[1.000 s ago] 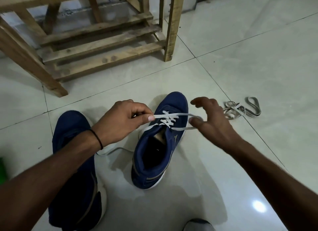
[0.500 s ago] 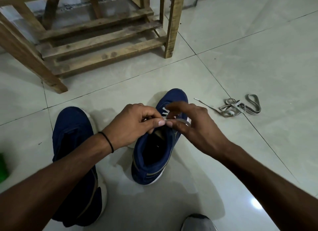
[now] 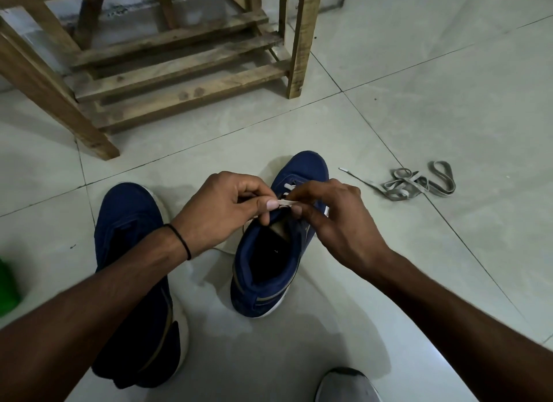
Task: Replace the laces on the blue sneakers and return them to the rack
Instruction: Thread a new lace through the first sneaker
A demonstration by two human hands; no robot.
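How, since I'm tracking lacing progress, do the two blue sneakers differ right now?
The centre sneaker has a white lace crossed near its toe; the left sneaker shows no lace. The left hand and right hand pinch that lace over the centre sneaker; the left sneaker lies untouched, partly behind the left forearm. Both are dark blue with white soles, standing on the tile floor.
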